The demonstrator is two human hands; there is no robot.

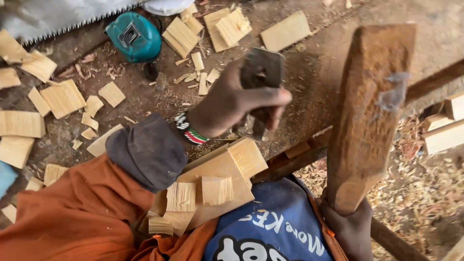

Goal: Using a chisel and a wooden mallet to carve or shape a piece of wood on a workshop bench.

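My left hand (232,104) grips a dark metal blade tool (261,77), held upright over the dusty workbench (314,72). A beaded band sits on that wrist. My right hand (350,227) clasps the lower end of a long, thick wooden mallet block (369,111), raised and tilted to the right of the blade tool. Just below my left hand lies a pale wooden board (220,169) with small cut blocks (216,189) resting on it, near the bench's front edge.
Many pale wood offcuts (63,99) lie scattered over the bench's left and top. A teal tape measure (134,36) sits at the upper left beside a handsaw blade (53,21). Wood shavings (415,193) cover the ground at the right, with stacked timber pieces (444,128).
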